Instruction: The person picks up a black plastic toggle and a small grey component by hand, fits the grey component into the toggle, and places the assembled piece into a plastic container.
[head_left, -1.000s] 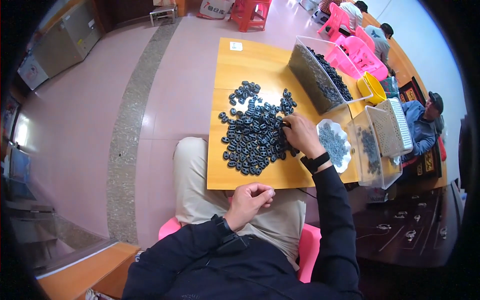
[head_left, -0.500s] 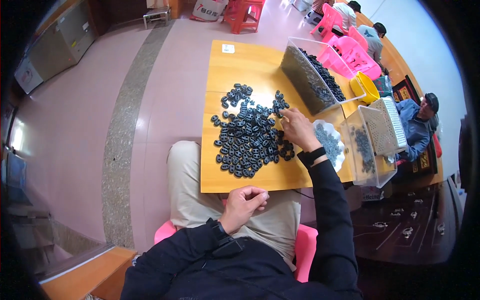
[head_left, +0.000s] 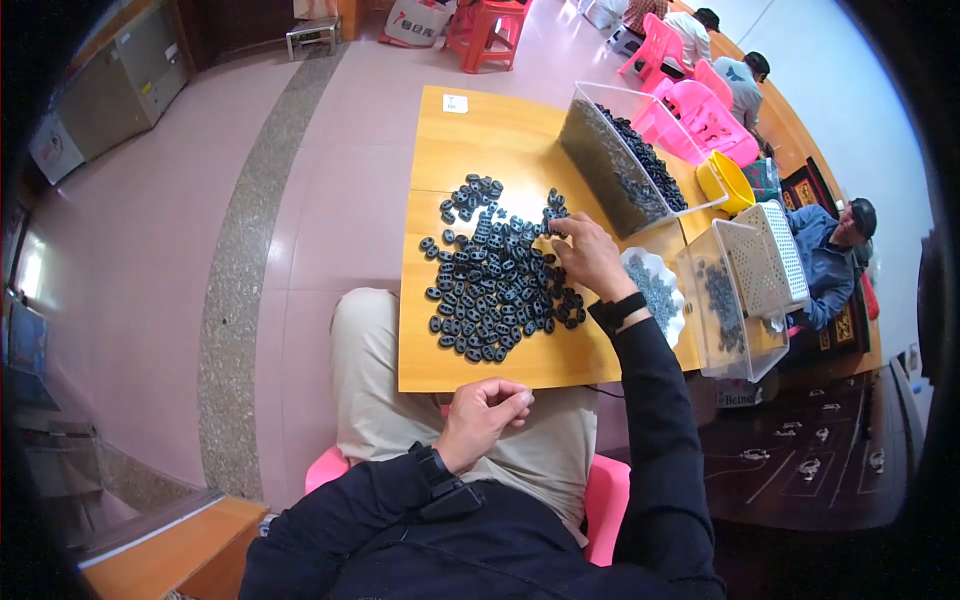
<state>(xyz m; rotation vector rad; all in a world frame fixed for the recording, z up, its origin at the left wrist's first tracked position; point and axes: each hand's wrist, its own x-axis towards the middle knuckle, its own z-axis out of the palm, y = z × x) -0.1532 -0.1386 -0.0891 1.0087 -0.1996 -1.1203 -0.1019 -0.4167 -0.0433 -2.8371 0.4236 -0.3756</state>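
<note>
Right now our right hand (head_left: 590, 255) rests on the heap of small black rubber parts (head_left: 497, 285) spread mid-surface (head_left: 450, 140), its grip pinching at one for picking. Our left hand (head_left: 485, 410) waits loosely curled in our lap; whether it holds anything, we cannot tell.

A seated person in a dark long-sleeved top works with both arms bent forward. The right hand (head_left: 590, 262) reaches out ahead, palm down, fingers (head_left: 560, 230) curled and pinched together at the tips, a dark band around the wrist. The left hand (head_left: 485, 410) sits drawn in close to the body, loosely fisted, thumb against the curled fingers, a dark watch on that wrist too.
</note>
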